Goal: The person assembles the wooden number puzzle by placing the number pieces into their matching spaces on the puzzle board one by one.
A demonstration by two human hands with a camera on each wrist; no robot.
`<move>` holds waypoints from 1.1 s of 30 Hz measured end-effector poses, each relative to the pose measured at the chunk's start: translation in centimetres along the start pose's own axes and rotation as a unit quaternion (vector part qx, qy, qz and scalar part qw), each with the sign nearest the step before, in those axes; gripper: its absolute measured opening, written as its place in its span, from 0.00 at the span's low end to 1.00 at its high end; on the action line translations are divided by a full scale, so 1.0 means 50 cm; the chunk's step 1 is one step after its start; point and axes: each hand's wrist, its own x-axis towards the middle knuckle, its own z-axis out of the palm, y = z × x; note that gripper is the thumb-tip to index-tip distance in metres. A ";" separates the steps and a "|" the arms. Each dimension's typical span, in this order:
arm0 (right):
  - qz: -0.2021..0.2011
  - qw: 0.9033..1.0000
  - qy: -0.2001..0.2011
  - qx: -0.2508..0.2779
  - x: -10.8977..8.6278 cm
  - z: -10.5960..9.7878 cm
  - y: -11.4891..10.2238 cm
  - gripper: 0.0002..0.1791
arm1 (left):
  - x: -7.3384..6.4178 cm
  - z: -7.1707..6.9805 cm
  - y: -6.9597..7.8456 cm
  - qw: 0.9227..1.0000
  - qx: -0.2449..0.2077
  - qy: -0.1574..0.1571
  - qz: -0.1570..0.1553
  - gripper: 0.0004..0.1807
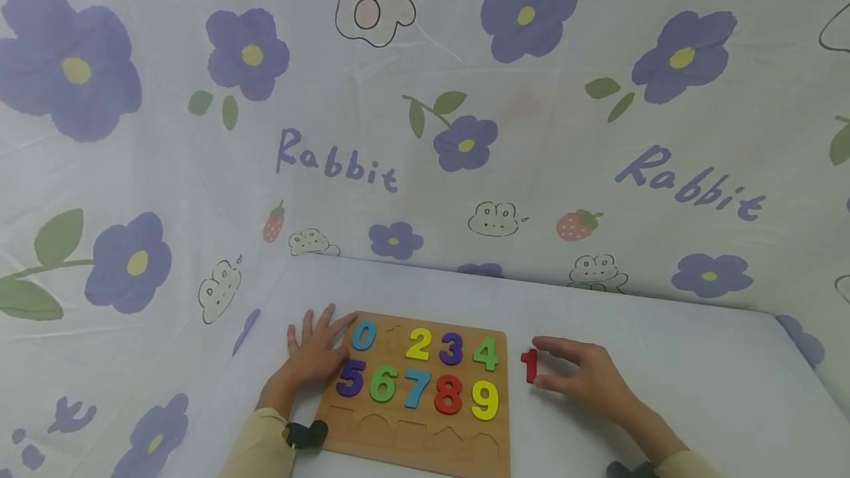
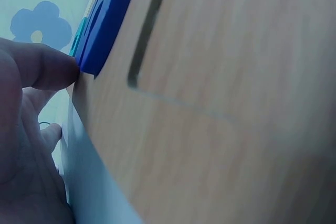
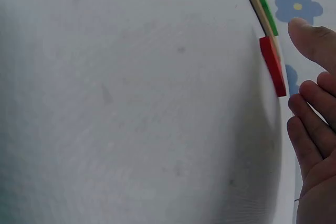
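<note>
A wooden number board (image 1: 392, 430) lies on the white table, its colored digits seated in two rows. The slot for 1 shows as a bare outline between the blue 0 (image 1: 363, 335) and the yellow 2 (image 1: 419, 344). My left hand (image 1: 315, 351) rests at the board's left edge, fingers spread, its thumb right at the purple 5 (image 1: 350, 378). To the right of the board lies a red number 1 (image 1: 529, 366). Around it my right hand (image 1: 584, 375) holds thumb and fingers apart; the right wrist view shows the red piece (image 3: 273, 66) just beyond the fingertips.
Along the board's bottom row run several shallow recesses (image 1: 410, 434) without pieces. White table surface (image 1: 730, 367) extends to the right. Behind the table hangs a white cloth (image 1: 518, 175) printed with purple flowers and rabbits. Dark bands (image 1: 307, 434) sit on the wrists.
</note>
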 end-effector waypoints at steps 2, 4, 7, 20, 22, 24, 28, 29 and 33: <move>0.006 1.000 0.002 -0.002 0.003 0.006 0.006 0.35 | 0.000 0.000 0.000 1.000 0.001 -0.001 0.000 0.38; 0.010 1.000 0.002 -0.004 0.006 0.011 0.011 0.36 | 0.000 -0.001 0.001 1.000 0.002 -0.001 -0.001 0.38; 0.014 1.000 0.001 -0.013 0.008 0.016 0.015 0.36 | -0.001 -0.001 0.002 1.000 0.001 -0.001 -0.001 0.38; -0.009 0.998 0.007 -0.058 0.006 0.026 0.018 0.32 | 0.000 0.000 0.000 1.000 -0.002 -0.001 -0.002 0.38; -0.009 0.998 0.010 -0.061 0.006 0.026 0.016 0.32 | 0.000 0.000 0.000 1.000 -0.003 -0.001 -0.002 0.38; -0.010 0.998 0.013 -0.057 0.007 0.022 0.011 0.32 | 0.001 0.000 0.000 1.000 -0.004 -0.002 -0.003 0.38; -0.022 0.999 0.028 -0.037 0.011 0.007 -0.012 0.32 | 0.001 -0.001 0.000 1.000 -0.002 -0.002 -0.004 0.39; -0.026 0.999 0.031 -0.033 0.012 0.003 -0.020 0.32 | 0.002 0.000 0.000 1.000 -0.002 -0.003 -0.004 0.39; -0.045 0.998 0.038 -0.031 0.020 -0.011 -0.059 0.32 | 0.002 0.002 -0.002 1.000 0.000 -0.003 -0.003 0.38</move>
